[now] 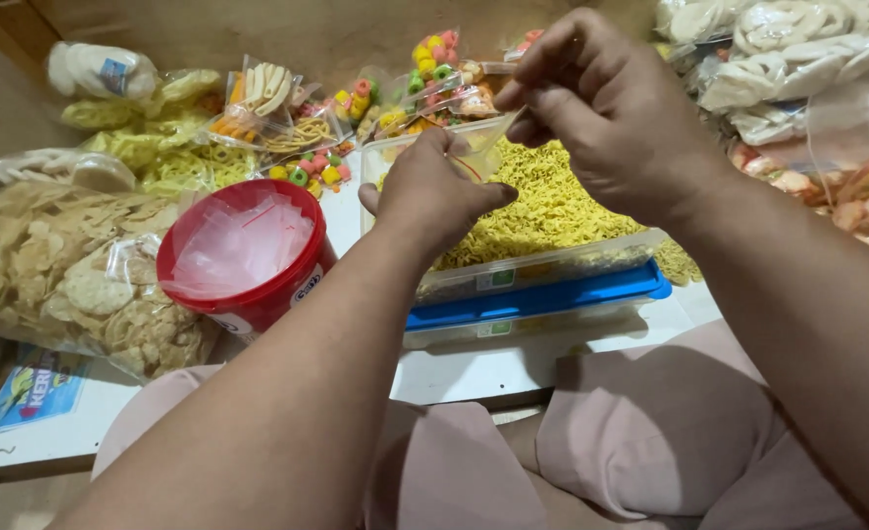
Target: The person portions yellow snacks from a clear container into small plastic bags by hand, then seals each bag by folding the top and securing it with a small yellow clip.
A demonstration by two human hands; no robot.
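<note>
My left hand (432,191) and my right hand (606,108) together pinch a small clear plastic bag (480,147) with a red zip line, held above a clear plastic tub (542,265) heaped with yellow noodle-like crackers (552,201). The left hand's fingers close on the bag's lower edge, and the right hand's fingertips grip its upper edge. That tub rests on a second tub with a blue lid (537,302). To the left stands a red bucket (258,285) filled with more clear small bags (243,240).
A large bag of pale round crackers (56,270) lies at left. Small packs of colourful ring snacks (424,74) and yellow crackers (174,147) line the back. Bags of white and pink crackers (807,69) pile at right. My pink-clad legs (650,442) sit below the white board (474,373).
</note>
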